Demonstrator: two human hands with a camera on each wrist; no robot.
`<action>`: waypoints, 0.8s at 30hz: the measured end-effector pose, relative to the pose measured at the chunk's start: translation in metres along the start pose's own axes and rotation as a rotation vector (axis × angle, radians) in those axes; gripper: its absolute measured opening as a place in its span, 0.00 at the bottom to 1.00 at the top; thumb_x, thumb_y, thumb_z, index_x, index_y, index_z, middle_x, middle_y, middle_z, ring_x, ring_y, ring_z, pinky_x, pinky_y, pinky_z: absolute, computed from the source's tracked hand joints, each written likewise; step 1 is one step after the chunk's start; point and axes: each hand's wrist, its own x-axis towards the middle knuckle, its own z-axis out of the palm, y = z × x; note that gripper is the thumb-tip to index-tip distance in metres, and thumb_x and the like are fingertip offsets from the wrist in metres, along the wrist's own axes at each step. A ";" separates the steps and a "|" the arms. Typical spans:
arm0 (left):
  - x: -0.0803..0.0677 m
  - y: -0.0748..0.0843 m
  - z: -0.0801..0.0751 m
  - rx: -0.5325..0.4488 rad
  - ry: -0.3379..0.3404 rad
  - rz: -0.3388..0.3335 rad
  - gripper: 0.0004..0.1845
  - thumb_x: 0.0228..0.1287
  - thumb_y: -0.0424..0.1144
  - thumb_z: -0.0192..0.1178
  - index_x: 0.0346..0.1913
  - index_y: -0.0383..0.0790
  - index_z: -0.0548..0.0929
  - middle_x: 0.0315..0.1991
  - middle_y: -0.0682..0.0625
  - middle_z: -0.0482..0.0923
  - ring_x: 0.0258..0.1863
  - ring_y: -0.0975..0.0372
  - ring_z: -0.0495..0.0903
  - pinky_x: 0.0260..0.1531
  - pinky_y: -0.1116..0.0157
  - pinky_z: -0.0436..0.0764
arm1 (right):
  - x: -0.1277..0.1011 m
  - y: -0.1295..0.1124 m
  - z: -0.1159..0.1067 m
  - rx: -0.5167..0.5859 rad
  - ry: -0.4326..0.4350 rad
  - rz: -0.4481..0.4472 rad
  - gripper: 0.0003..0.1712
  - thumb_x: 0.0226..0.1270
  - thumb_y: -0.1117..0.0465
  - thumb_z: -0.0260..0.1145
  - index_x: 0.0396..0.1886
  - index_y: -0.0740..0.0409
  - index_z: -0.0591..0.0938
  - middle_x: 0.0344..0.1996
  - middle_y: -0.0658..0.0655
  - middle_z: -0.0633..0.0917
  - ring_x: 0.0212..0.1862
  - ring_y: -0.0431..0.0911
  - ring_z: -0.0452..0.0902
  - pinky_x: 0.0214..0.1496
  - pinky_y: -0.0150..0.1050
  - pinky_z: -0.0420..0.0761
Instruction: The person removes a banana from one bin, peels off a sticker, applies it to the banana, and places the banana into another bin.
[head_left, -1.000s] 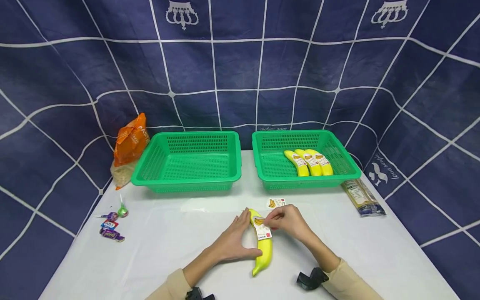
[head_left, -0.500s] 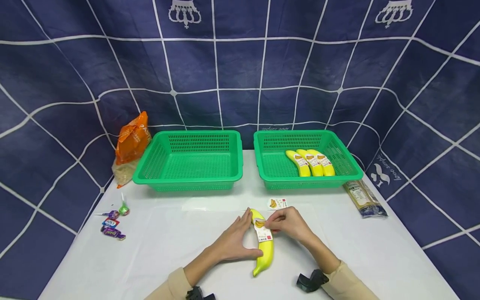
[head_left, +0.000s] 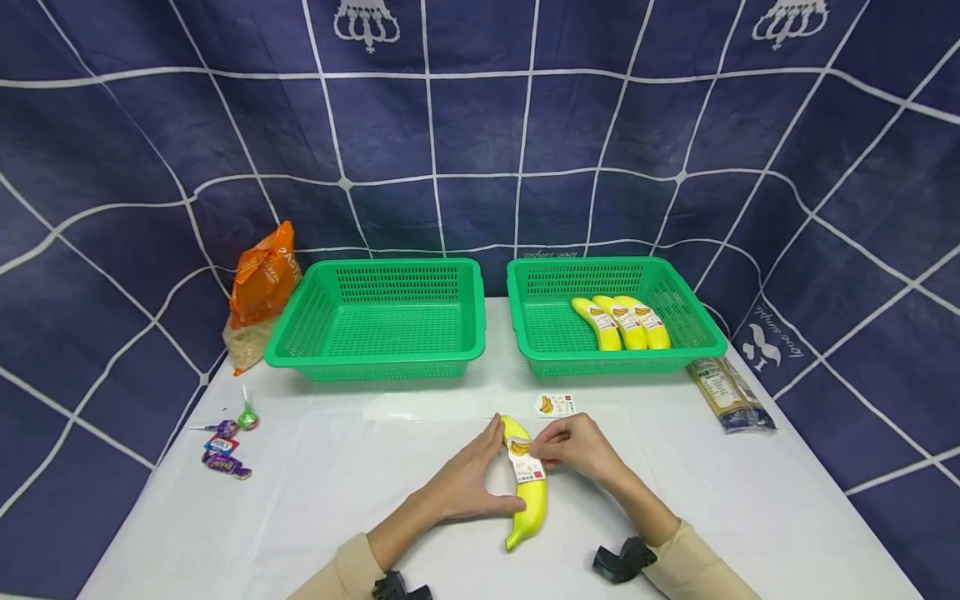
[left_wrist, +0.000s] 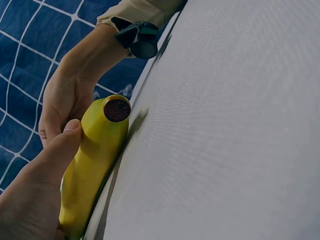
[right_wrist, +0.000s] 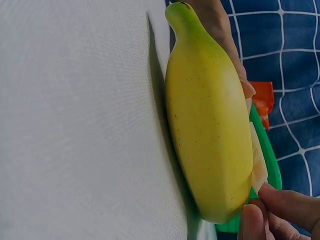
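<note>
A yellow banana (head_left: 529, 498) lies on the white table, stem tip toward me. My left hand (head_left: 495, 468) grips it from the left, thumb low on its side and fingers at its far end; in the left wrist view the thumb (left_wrist: 56, 154) presses the banana (left_wrist: 95, 160). A white label (head_left: 526, 461) with a banana picture lies across the fruit. My right hand (head_left: 542, 448) pinches the label's right edge. The right wrist view shows the banana (right_wrist: 210, 120), the label (right_wrist: 258, 162) on its far side and my fingertips (right_wrist: 280, 207) at it.
A second label (head_left: 556, 405) lies loose on the table beyond the banana. Two green baskets stand behind: the left one (head_left: 375, 360) holds nothing, the right one (head_left: 540, 333) holds three labelled bananas (head_left: 621, 322). Orange bag (head_left: 262, 282) and candies (head_left: 223, 450) on the left, a packet (head_left: 729, 393) on the right.
Both hands and the banana stay where they were; only the head view shifts slightly.
</note>
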 end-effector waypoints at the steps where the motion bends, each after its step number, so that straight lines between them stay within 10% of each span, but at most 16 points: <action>1: 0.000 0.000 0.000 -0.001 0.000 0.003 0.65 0.47 0.78 0.58 0.78 0.39 0.46 0.80 0.48 0.37 0.78 0.54 0.49 0.73 0.52 0.62 | 0.000 0.000 0.000 0.000 0.003 0.004 0.08 0.54 0.61 0.75 0.28 0.63 0.87 0.22 0.55 0.88 0.23 0.44 0.84 0.28 0.37 0.85; 24: 0.002 -0.001 0.002 0.008 -0.012 -0.009 0.65 0.47 0.78 0.57 0.78 0.39 0.46 0.80 0.49 0.37 0.78 0.55 0.47 0.74 0.53 0.61 | 0.000 0.002 0.005 0.013 0.076 0.081 0.12 0.56 0.58 0.74 0.25 0.64 0.86 0.15 0.52 0.84 0.19 0.39 0.79 0.24 0.32 0.82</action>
